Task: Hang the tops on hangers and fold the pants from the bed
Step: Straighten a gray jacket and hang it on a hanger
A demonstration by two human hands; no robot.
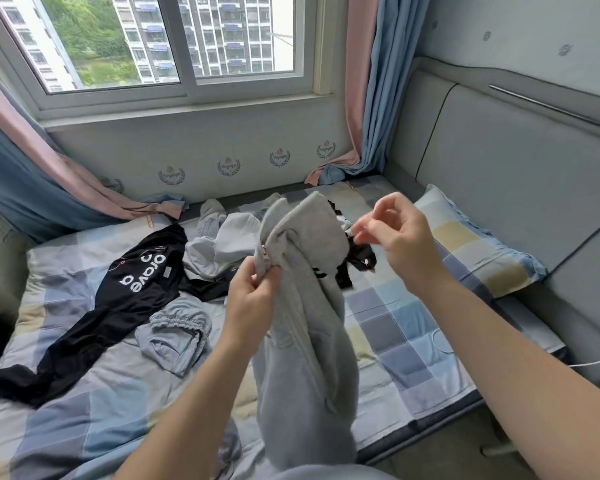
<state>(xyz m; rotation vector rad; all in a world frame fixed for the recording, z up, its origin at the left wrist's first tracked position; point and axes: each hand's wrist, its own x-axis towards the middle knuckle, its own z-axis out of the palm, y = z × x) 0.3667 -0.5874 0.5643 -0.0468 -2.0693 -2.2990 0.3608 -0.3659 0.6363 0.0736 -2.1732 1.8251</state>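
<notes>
A grey zip-up hooded top (pixel 305 327) hangs in front of me above the bed. My left hand (pixel 253 296) pinches its front edge just below the metal zipper pull (pixel 264 251). My right hand (pixel 392 233) is raised to the right of the hood, with fingers curled and fingertips together; it is blurred and I cannot tell whether it holds anything. On the bed lie a black printed top (pixel 125 292), light blue pants with an elastic waist (pixel 177 337), a pale white-grey garment (pixel 219 251) and a black garment (pixel 357 261) behind the hoodie.
The bed has a checked blue, grey and yellow cover (pixel 395 334) and a checked pillow (pixel 471 244) at the right by a grey padded headboard (pixel 520 174). Pink and blue curtains (pixel 368 109) frame the window (pixel 174 43). A white cable (pixel 596 360) trails off the bed's right edge.
</notes>
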